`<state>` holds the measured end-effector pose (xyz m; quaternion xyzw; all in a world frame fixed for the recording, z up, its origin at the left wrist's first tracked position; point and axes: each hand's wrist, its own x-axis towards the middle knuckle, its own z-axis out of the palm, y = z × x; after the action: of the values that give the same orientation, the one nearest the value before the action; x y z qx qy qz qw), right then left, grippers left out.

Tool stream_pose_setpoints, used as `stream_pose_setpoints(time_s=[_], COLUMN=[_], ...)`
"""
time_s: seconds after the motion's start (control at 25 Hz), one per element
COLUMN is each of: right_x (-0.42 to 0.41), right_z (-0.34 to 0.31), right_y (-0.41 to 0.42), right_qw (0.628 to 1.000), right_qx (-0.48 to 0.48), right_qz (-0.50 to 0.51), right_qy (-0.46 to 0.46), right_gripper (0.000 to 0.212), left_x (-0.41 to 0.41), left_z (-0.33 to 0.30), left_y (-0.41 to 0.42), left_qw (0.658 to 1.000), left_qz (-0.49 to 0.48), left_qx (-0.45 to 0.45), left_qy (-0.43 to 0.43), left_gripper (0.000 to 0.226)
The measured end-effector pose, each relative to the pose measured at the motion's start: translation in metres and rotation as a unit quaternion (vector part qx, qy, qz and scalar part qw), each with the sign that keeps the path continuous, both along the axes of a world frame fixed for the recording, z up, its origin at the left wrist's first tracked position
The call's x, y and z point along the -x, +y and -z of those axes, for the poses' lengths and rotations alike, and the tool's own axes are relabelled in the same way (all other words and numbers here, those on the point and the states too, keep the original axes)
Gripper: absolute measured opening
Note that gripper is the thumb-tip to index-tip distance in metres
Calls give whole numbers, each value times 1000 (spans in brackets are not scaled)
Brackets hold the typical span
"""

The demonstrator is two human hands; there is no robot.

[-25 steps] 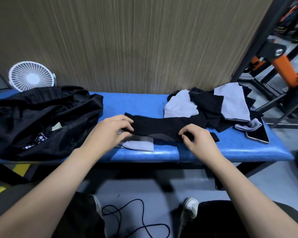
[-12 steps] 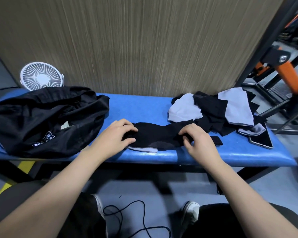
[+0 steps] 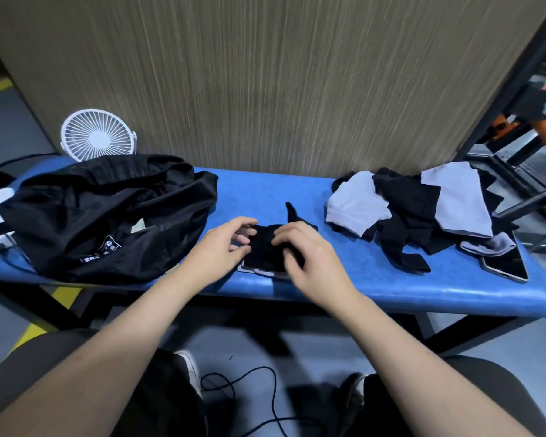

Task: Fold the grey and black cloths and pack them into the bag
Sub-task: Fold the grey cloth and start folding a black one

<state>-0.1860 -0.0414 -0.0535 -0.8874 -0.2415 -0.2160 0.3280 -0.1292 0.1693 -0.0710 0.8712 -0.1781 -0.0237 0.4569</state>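
Observation:
A black cloth (image 3: 265, 250), folded small, lies on the blue bench (image 3: 391, 279) near its front edge, with a grey cloth's edge (image 3: 252, 271) showing under it. My left hand (image 3: 221, 247) grips its left side. My right hand (image 3: 309, 253) presses and holds its right side, and one black end sticks up behind my fingers. A pile of grey and black cloths (image 3: 423, 209) lies at the right of the bench. The black bag (image 3: 108, 216) slumps on the left, its mouth towards me.
A phone (image 3: 508, 263) lies at the pile's right front corner. A white fan (image 3: 98, 135) stands behind the bag against the wood panel. White items sit at the far left. A black cable (image 3: 265, 392) loops on the floor between my feet.
My right hand has moved left, bringing the black cloth's right end over onto its left half. The long strip is now a short bundle. My left hand stays on the left end.

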Motion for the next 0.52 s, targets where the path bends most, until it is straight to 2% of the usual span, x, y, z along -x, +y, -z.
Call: stream_pose_setpoints(time_s=[0.12, 0.28, 0.4, 0.52], right_x=[-9, -14, -13, -9], right_z=[11, 15, 9, 1], right_y=[19, 30, 32, 20], right_qw=[998, 992, 987, 986], right_qx=[14, 8, -41, -92], right_qz=[-17, -38, -73, -60], right_qy=[53, 118, 135, 124], right_gripper=[24, 36, 43, 37], left_x=[-1, -2, -3, -3], left_z=[3, 2, -1, -3], left_y=[3, 5, 4, 1], left_qw=[1000, 1000, 1000, 1000], left_qz=[2, 2, -2, -14], left_qx=[12, 12, 7, 2], left_qy=[8, 23, 5, -20], left_gripper=[52, 55, 42, 29])
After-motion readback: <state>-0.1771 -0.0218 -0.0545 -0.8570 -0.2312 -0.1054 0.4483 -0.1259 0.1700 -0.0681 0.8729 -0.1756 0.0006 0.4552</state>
